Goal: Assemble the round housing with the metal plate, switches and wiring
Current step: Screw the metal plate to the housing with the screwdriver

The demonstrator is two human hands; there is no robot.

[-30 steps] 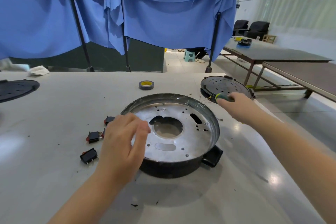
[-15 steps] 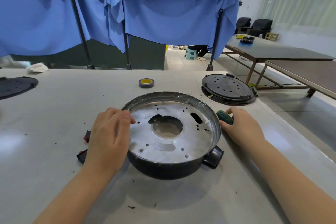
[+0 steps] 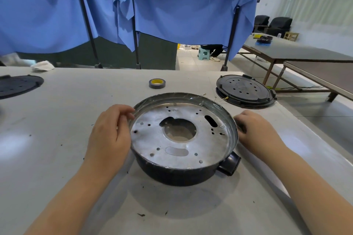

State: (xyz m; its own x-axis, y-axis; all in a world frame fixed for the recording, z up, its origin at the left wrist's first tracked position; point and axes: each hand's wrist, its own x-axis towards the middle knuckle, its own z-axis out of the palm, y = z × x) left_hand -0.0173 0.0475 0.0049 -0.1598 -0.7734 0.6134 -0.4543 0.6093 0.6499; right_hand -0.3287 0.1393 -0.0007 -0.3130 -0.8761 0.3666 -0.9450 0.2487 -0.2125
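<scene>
The round black housing (image 3: 183, 175) stands in the middle of the table, a stubby black handle at its lower right. Inside it lies the silver metal plate (image 3: 210, 145) with a large centre hole and several small holes. My left hand (image 3: 110, 135) grips the housing's left rim with curled fingers and hides the switches behind it. My right hand (image 3: 256, 129) presses against the right wall, curled round a green-handled screwdriver (image 3: 241, 128) that barely shows. Thin wires (image 3: 222, 99) trail off the far right rim.
A roll of tape (image 3: 157, 83) lies beyond the housing. A black perforated lid (image 3: 245, 89) sits at the right table edge, another black disc (image 3: 17, 86) at far left. A white cloth (image 3: 43, 65) lies at the back. Blue drapes hang behind the table.
My right hand came back from near the black lid with the screwdriver to the housing's right wall. My left hand shifted from over the plate to the left rim, covering the switches.
</scene>
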